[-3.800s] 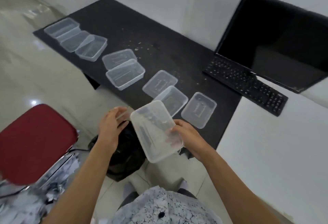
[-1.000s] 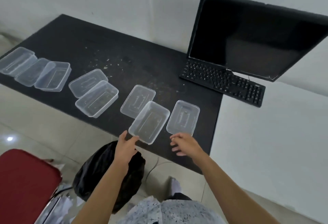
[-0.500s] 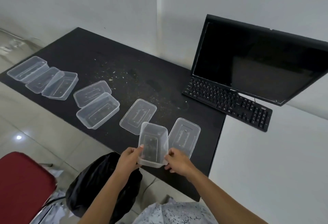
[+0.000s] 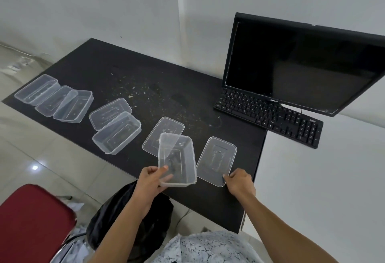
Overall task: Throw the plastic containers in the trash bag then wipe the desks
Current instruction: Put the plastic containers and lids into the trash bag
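Observation:
My left hand [image 4: 151, 181] grips a clear plastic container [image 4: 179, 160] by its near left corner, lifted and tilted above the black desk [image 4: 145, 83]. My right hand [image 4: 239, 182] pinches the near edge of a clear flat lid [image 4: 216, 159] that lies on the desk to the right. Another lid [image 4: 158, 133] lies behind the held container. Several more clear containers and lids [image 4: 116, 125] stretch in a row to the far left [image 4: 54, 98]. The black trash bag [image 4: 129, 219] sits on the floor below the desk's near edge, under my left forearm.
A black monitor [image 4: 298, 62] and keyboard [image 4: 270, 116] stand at the right, straddling the black desk and a white desk [image 4: 323, 189]. Crumbs [image 4: 141, 89] dot the black desk's middle. A red chair [image 4: 31, 221] is at the lower left, with crumpled paper beneath.
My right hand has let go of the container and moved right to the lid's edge. My left hand alone holds the container now, raised a little.

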